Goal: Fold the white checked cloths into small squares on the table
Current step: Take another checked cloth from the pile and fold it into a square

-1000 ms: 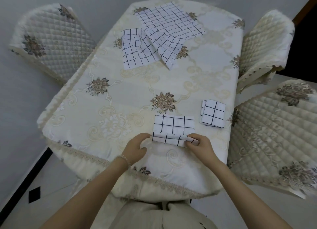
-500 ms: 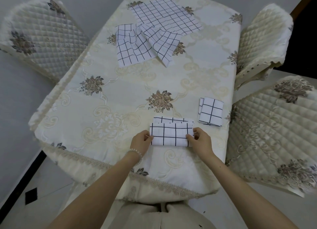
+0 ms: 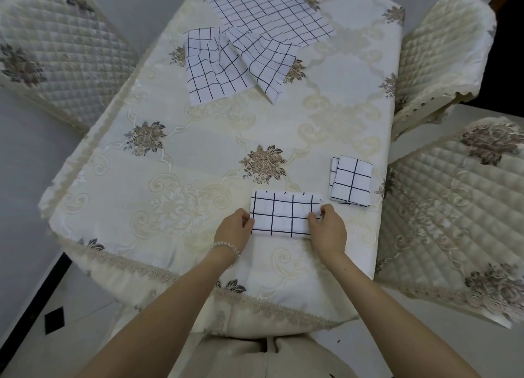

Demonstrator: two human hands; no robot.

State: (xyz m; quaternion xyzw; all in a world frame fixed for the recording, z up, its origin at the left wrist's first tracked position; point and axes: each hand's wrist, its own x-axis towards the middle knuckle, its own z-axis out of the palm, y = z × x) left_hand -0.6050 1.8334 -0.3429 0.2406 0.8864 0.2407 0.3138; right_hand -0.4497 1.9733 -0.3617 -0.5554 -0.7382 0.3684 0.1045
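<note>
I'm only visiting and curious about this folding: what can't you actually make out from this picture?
Head view, the only one:
- How many layers the half-folded white checked cloth has: its top layer covers them.
- How many squares are in the small folded checked pile: only edges peek out.
- The left hand and right hand fingertips under the cloth's ends.
- The large unfolded checked cloth: its far part is cut off by the top edge.

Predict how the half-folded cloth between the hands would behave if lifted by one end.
The cloth would probably droop: it is thin fabric, and the unfolded cloths lie rumpled. Its layers would likely fall open, since only the left hand and right hand hold its ends. It looks light and may slide on the smooth tablecloth.
</note>
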